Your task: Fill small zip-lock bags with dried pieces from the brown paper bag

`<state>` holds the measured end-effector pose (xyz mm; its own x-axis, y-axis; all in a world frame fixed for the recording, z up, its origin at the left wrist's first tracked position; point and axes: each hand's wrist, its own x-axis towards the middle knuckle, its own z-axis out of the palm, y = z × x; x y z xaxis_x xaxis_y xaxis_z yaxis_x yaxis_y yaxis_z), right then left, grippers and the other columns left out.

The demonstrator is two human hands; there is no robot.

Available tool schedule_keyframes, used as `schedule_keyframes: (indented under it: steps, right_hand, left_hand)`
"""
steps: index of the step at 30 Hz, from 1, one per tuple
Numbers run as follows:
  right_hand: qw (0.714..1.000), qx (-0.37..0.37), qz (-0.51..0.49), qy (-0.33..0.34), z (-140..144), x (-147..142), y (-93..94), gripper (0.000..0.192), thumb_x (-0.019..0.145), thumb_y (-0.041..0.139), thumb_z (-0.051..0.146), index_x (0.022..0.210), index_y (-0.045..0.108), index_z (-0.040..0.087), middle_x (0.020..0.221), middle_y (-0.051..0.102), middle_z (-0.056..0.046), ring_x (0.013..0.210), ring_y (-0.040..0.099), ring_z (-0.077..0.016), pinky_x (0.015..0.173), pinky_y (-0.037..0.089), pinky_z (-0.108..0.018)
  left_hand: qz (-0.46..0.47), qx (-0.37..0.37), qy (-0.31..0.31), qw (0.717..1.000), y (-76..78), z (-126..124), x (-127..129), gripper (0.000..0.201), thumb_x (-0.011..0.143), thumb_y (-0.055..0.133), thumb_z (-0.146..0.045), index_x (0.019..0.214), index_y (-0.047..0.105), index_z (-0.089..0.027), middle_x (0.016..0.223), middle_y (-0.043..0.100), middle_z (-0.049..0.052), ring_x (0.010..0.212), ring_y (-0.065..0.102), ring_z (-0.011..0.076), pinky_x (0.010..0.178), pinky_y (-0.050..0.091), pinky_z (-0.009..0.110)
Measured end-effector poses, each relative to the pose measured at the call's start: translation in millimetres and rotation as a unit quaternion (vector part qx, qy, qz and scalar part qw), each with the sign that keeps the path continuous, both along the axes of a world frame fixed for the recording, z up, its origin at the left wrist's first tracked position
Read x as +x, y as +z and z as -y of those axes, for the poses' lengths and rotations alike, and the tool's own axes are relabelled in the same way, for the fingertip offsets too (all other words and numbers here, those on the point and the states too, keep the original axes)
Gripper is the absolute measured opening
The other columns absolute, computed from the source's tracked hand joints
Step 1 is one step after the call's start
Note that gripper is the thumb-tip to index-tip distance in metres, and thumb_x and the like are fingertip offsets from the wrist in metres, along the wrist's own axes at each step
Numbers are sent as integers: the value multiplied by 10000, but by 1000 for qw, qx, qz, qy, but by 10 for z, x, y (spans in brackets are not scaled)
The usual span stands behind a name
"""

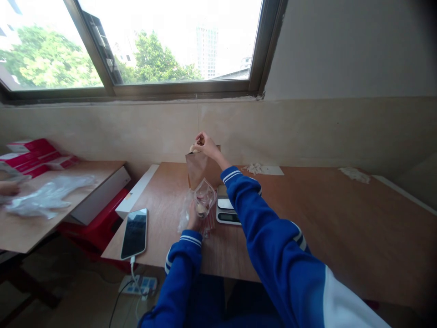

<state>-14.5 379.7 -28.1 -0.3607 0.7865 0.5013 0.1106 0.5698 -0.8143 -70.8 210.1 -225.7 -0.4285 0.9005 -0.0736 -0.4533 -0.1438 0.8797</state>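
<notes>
My right hand [207, 146] is raised over the top of a brown paper bag [197, 169] that stands upright on the table. Its fingers are closed around small brown pieces [201, 140], too small to name; a pale piece shows just below the fingers, at the bag's rim. Lower down, my left hand [194, 219] grips a clear plastic bag [205, 195] with its mouth open and pale and reddish bits inside. Beside the plastic bag, partly covered by my right sleeve, lies a white kitchen scale [228, 217].
A smartphone [134, 233] with a charging cable lies at the table's left. Pale scraps [256, 168] lie at the back. On the left table are red-and-white boxes [36, 155] and plastic bags [51, 196] near another person's hand [9, 188]. A red stool [92, 228] stands between the tables.
</notes>
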Motion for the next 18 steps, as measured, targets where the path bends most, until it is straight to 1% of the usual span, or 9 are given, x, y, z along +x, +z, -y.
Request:
schedule_keyframes:
  steps: [4,7,9,10,13,14,16,18]
  right_hand:
    - [999,-23,10,44,16,61,67,246,687,685,219,818,477,201,736,525,57,722,536,-106,654,443,-212]
    - [994,-65,26,83,18,132,112,259,665,719,222,809,507,190,744,558,42,732,552,-114,637,457,-214]
    - [993,-68,43,85,14,171,113,249,656,717,208,805,519,185,725,558,42,709,549,-114,612,449,-211]
    - [995,-54,49,72,13,183,101,235,653,707,193,796,520,182,710,551,46,694,542,-111,603,439,-210]
    - [998,19,57,14,26,184,38,184,660,657,143,767,512,183,692,537,54,661,521,-103,607,415,-211]
    - [997,39,65,3,34,176,18,169,666,639,131,765,513,183,693,539,53,657,519,-103,608,409,-213]
    - [994,62,94,0,47,162,-10,152,674,608,106,777,527,182,688,543,51,648,515,-107,602,397,-217]
    - [989,70,127,11,50,157,-14,153,674,586,82,784,544,180,684,550,46,649,515,-111,599,391,-218]
  left_hand:
    - [66,-23,-18,997,46,25,10,243,769,629,-435,707,579,-205,629,617,46,719,658,219,673,522,342]
    - [85,-18,-24,996,65,35,9,217,777,624,-398,696,577,-202,634,621,52,700,653,218,681,531,356]
    - [81,-15,-25,996,59,37,5,209,771,636,-392,695,581,-204,624,611,45,686,648,214,680,530,358]
    - [74,-14,-25,997,51,38,3,206,767,644,-394,702,588,-206,610,601,38,673,643,211,671,528,355]
    - [52,-15,-19,998,29,34,-3,207,767,651,-405,714,607,-210,557,563,21,605,610,196,620,512,344]
    - [52,-15,-17,998,25,32,-4,207,770,649,-403,710,608,-209,550,558,20,587,599,191,609,508,341]
    - [64,-18,-19,998,26,27,-8,208,775,645,-394,697,603,-206,553,559,19,575,593,181,610,509,337]
    - [78,-22,-23,996,35,25,-12,207,779,645,-386,694,598,-203,557,555,11,575,595,172,619,513,330]
